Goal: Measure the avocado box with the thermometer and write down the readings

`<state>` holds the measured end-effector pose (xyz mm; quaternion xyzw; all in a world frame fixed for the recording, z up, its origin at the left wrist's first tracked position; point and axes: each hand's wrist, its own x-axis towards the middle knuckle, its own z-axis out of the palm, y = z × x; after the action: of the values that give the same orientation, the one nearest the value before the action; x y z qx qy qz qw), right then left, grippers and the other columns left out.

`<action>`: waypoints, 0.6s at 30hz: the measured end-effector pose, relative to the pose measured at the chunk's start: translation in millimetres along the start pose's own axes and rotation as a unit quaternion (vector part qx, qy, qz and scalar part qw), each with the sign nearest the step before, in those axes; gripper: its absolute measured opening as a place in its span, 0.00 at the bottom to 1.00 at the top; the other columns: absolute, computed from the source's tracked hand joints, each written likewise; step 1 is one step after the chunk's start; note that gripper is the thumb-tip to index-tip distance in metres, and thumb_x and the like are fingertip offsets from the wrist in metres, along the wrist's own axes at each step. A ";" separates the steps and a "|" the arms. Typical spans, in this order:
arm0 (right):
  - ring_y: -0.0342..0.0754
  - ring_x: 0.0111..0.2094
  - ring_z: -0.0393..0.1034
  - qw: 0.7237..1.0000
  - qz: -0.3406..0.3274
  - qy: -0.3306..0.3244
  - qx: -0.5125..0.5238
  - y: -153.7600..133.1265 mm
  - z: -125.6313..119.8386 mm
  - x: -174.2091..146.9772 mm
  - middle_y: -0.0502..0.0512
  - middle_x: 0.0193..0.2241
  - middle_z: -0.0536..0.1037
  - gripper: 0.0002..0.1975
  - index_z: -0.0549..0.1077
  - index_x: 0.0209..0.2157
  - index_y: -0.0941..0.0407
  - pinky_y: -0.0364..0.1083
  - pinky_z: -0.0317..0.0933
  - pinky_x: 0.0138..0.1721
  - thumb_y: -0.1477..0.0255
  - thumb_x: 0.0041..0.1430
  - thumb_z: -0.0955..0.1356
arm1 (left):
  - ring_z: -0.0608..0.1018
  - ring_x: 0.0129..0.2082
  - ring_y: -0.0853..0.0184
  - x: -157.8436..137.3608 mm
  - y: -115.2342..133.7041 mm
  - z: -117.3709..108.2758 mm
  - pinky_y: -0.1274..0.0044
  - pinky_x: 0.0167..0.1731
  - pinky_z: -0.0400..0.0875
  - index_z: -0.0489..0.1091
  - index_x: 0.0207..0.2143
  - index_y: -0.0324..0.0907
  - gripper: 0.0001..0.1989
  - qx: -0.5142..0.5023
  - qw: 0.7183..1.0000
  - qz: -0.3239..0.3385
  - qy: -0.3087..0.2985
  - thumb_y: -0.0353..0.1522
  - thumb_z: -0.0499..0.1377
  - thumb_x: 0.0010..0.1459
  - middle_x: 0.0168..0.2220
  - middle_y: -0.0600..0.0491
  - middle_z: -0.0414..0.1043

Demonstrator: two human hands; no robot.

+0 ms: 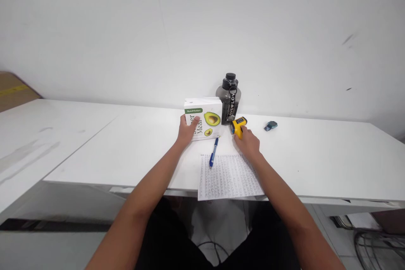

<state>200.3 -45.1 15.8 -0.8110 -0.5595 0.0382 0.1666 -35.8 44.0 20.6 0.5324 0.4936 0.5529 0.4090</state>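
My left hand point(189, 130) is closed around the left side of a white box point(205, 107) with avocado pictures and a green "NutriMotion" label, its thumb across the front. The box stands upright. To its right, my right hand point(248, 141) grips a yellow-and-black infrared thermometer point(238, 127), whose front end points left toward the box. A blue pen point(214, 152) lies below the box, partly over a printed sheet of paper point(232, 177). Behind the thermometer stands a dark translucent water bottle point(230, 99) with a black cap and strap.
A small dark teal object point(270, 125) lies on the white table point(332, 156) at the right. The white wall point(202, 29) rises directly behind. The paper overhangs the table's front edge. A cardboard-brown surface point(15, 90) shows at the far left, and wire-like metalwork point(376, 244) sits low at the right.
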 end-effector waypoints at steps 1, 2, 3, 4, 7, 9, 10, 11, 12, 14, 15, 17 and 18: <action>0.56 0.45 0.74 1.000 -0.002 0.001 -0.003 0.1 0.5 0.2 0.63 0.51 0.74 0.27 0.60 0.63 0.57 0.48 0.61 0.38 0.61 0.67 0.62 | 0.78 0.51 0.57 0.0 0.0 0.1 0.64 0.51 0.73 0.62 0.50 0.42 0.29 -0.001 1.000 0.002 -0.001 0.50 0.65 0.54 0.51 0.44 0.74; 0.56 0.45 0.74 1.000 -0.004 0.002 -0.006 0.2 1.1 0.3 0.64 0.51 0.74 0.26 0.61 0.62 0.57 0.48 0.61 0.38 0.61 0.67 0.62 | 0.78 0.51 0.57 -0.3 0.3 0.1 0.64 0.51 0.74 0.62 0.49 0.42 0.29 -0.002 1.000 0.003 0.000 0.50 0.65 0.54 0.51 0.44 0.74; 0.56 0.44 0.74 1.000 -0.006 0.003 -0.009 0.3 1.7 0.4 0.64 0.51 0.73 0.26 0.61 0.62 0.58 0.48 0.60 0.38 0.61 0.67 0.62 | 0.78 0.50 0.58 -0.8 0.7 0.1 0.65 0.51 0.74 0.62 0.49 0.42 0.29 -0.003 1.000 0.003 -0.001 0.50 0.65 0.54 0.51 0.44 0.74; 0.56 0.44 0.74 1.000 -0.007 0.004 -0.012 0.3 2.3 0.4 0.64 0.50 0.73 0.26 0.61 0.62 0.58 0.48 0.60 0.37 0.61 0.67 0.62 | 0.78 0.50 0.58 -1.3 1.2 0.1 0.65 0.50 0.74 0.62 0.49 0.43 0.29 -0.004 1.000 0.004 -0.002 0.50 0.65 0.54 0.50 0.44 0.74; 0.55 0.43 0.74 1.000 -0.010 0.007 -0.024 0.0 3.5 0.0 0.64 0.50 0.72 0.26 0.61 0.62 0.57 0.48 0.60 0.38 0.60 0.67 0.62 | 0.78 0.50 0.58 -2.4 2.0 -0.2 0.65 0.50 0.75 0.62 0.49 0.43 0.30 -0.007 1.000 0.006 -0.005 0.51 0.65 0.54 0.50 0.44 0.74; 0.55 0.44 0.73 0.999 -0.015 0.009 -0.034 -0.2 3.9 -0.4 0.64 0.50 0.72 0.26 0.61 0.62 0.58 0.48 0.60 0.39 0.61 0.67 0.62 | 0.78 0.50 0.58 -2.4 1.5 -0.3 0.65 0.50 0.75 0.62 0.50 0.43 0.30 -0.008 1.000 0.007 -0.006 0.51 0.65 0.54 0.51 0.44 0.74; 0.56 0.46 0.72 0.999 -0.019 0.009 -0.038 -0.3 4.0 -0.6 0.64 0.50 0.72 0.26 0.61 0.61 0.58 0.48 0.60 0.40 0.61 0.67 0.62 | 0.78 0.50 0.58 -2.1 0.9 -0.4 0.65 0.50 0.75 0.62 0.50 0.43 0.30 -0.007 1.000 0.008 -0.005 0.51 0.65 0.54 0.51 0.44 0.74; 0.57 0.48 0.71 0.999 -0.022 0.009 -0.041 -0.3 4.1 -0.7 0.65 0.50 0.72 0.25 0.62 0.61 0.58 0.49 0.61 0.41 0.61 0.67 0.62 | 0.78 0.50 0.58 -1.7 0.3 -0.4 0.65 0.50 0.75 0.62 0.50 0.43 0.30 -0.006 1.000 0.010 -0.005 0.51 0.65 0.54 0.51 0.44 0.74; 0.58 0.50 0.70 0.999 -0.024 0.008 -0.043 -0.2 4.2 -0.8 0.65 0.49 0.73 0.24 0.63 0.60 0.59 0.49 0.61 0.41 0.62 0.67 0.62 | 0.78 0.50 0.57 -1.3 -0.4 -0.4 0.65 0.50 0.74 0.62 0.50 0.43 0.30 -0.004 1.000 0.011 -0.004 0.51 0.65 0.54 0.51 0.44 0.74; 0.59 0.52 0.67 0.999 -0.025 0.007 -0.045 0.2 4.4 -0.7 0.65 0.50 0.73 0.23 0.64 0.58 0.59 0.50 0.61 0.43 0.63 0.67 0.62 | 0.78 0.51 0.57 -0.6 -1.4 -0.4 0.64 0.51 0.74 0.62 0.49 0.43 0.30 0.000 1.000 0.013 -0.003 0.52 0.65 0.54 0.51 0.44 0.74; 0.59 0.52 0.67 0.999 -0.024 0.007 -0.045 0.5 4.5 -0.4 0.65 0.50 0.73 0.22 0.65 0.58 0.59 0.50 0.61 0.44 0.63 0.67 0.62 | 0.78 0.51 0.57 -0.4 -1.7 -0.4 0.64 0.51 0.74 0.62 0.50 0.43 0.31 0.001 1.000 0.012 -0.003 0.52 0.65 0.54 0.52 0.44 0.73; 0.59 0.52 0.66 0.999 -0.024 0.007 -0.046 0.9 4.7 0.1 0.66 0.50 0.73 0.22 0.65 0.58 0.59 0.50 0.61 0.44 0.63 0.67 0.62 | 0.78 0.51 0.57 -0.4 -1.6 -0.4 0.64 0.51 0.74 0.62 0.50 0.43 0.31 0.001 1.000 0.009 -0.005 0.52 0.65 0.54 0.52 0.44 0.73; 0.59 0.52 0.66 0.999 -0.024 0.007 -0.048 1.0 4.7 0.4 0.66 0.50 0.73 0.22 0.65 0.58 0.59 0.50 0.61 0.45 0.63 0.67 0.62 | 0.78 0.51 0.57 -0.6 -1.3 -0.4 0.64 0.51 0.74 0.62 0.50 0.43 0.31 0.001 1.000 0.006 -0.006 0.52 0.65 0.54 0.52 0.43 0.73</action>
<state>200.1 -44.0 11.1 -0.8047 -0.5787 0.0021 0.1325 -36.2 43.6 19.3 0.5396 0.4881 0.5515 0.4079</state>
